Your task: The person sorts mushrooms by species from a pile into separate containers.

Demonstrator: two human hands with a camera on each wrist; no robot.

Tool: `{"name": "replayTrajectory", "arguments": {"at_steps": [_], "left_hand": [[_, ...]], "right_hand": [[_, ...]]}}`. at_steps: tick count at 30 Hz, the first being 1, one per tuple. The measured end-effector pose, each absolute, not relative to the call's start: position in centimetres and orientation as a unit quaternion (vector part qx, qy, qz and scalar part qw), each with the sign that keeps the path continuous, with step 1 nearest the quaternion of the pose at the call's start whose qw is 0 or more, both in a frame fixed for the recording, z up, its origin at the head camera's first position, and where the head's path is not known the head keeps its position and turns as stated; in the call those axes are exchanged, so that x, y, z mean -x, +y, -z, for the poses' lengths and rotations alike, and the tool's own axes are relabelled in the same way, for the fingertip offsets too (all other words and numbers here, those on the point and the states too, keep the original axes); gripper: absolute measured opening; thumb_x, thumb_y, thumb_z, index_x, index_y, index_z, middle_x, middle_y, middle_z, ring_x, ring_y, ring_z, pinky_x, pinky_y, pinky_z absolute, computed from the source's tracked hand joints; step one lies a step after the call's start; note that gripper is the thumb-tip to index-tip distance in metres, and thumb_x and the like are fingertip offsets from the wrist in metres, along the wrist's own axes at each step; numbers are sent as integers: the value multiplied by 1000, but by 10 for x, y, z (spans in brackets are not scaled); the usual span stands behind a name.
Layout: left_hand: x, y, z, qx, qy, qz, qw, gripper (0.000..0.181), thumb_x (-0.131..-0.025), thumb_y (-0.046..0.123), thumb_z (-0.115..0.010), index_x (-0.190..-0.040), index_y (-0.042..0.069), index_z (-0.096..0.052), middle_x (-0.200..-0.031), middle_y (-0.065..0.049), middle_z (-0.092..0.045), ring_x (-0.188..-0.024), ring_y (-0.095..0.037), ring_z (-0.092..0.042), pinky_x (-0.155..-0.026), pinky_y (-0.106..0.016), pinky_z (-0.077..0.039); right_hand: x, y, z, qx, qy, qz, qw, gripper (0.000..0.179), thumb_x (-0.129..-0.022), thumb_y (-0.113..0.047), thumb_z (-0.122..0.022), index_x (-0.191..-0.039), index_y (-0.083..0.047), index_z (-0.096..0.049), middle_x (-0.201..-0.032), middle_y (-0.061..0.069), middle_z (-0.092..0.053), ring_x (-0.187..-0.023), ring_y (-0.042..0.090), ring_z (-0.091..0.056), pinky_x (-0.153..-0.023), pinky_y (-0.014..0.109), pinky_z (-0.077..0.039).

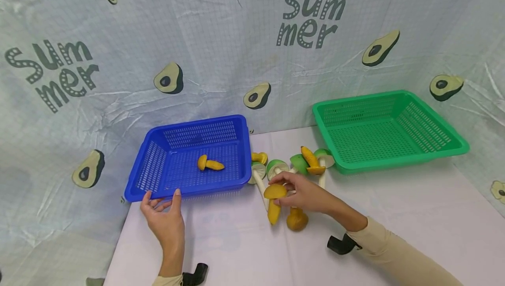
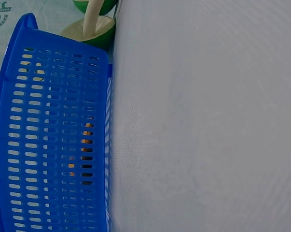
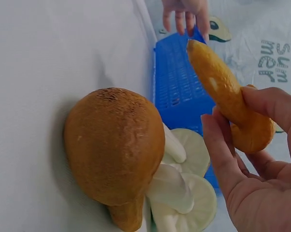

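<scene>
The white bench [image 1: 236,255] spreads beneath both my hands. Beyond my right fingers, off to their right, stands the green basket [image 1: 363,135]; the blue basket [image 1: 173,178] sits before my left hand [image 1: 166,224], whose loosely straight fingers touch its near rim. Green-capped mushrooms [image 1: 275,167] lie just beyond my right hand [image 1: 303,193], a brown mushroom [image 1: 297,221] just on its near side. Its fingers pinch a yellow mushroom [image 1: 275,191] above the bench.

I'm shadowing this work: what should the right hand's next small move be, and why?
Probably carry the yellow mushroom left, over the blue plastic basket: the right hand holds it, a similar mushroom lies inside, and the left hand touches that basket.
</scene>
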State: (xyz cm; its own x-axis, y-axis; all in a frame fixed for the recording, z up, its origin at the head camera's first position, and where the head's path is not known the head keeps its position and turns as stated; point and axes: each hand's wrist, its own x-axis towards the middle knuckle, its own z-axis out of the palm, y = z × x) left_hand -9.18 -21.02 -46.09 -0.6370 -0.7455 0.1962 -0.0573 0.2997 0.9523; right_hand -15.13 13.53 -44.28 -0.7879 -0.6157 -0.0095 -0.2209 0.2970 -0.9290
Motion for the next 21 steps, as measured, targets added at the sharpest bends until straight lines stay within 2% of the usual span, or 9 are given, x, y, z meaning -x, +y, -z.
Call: {"name": "replayTrajectory", "arguments": {"at_steps": [4, 8, 15, 21], "left_hand": [[91, -210, 461, -272, -737, 524, 329, 76, -93, 28, -75, -153, 10, -32, -118, -1, -47, -89, -4, -50, -67, -9, -42], [91, -211, 461, -271, -736, 526, 330, 76, -93, 29, -75, -153, 11, -32, -118, -1, -46, -90, -5, -50, -68, -9, -43], [91, -211, 461, -272, -736, 527, 328, 76, -94, 29, -74, -154, 11, -32, -119, -3, -46, -90, -5, -50, -68, -10, -43], [92, -210, 460, -270, -736, 529, 326, 76, -94, 29, -74, -154, 11, -31, -118, -3, -46, -91, -7, -50, -67, -10, -43]], "right_hand": [[155, 136, 440, 258, 774, 550, 179, 42, -89, -18, -79, -127, -14, -64, -124, 3, -61, -100, 23, -58, -85, 26, -53], [158, 137, 438, 267, 763, 563, 171, 40, -91, -11, -75, -129, -10, -63, -124, 6, -63, -99, 24, -60, -86, 29, -54], [163, 137, 432, 245, 719, 611, 221, 51, -95, -6, -67, -143, -4, -52, -122, 13, -63, -93, 27, -67, -81, 44, -60], [166, 137, 429, 227, 707, 629, 230, 52, -97, -7, -65, -147, -5, -49, -122, 16, -62, -100, 27, -70, -83, 49, -60]]}}
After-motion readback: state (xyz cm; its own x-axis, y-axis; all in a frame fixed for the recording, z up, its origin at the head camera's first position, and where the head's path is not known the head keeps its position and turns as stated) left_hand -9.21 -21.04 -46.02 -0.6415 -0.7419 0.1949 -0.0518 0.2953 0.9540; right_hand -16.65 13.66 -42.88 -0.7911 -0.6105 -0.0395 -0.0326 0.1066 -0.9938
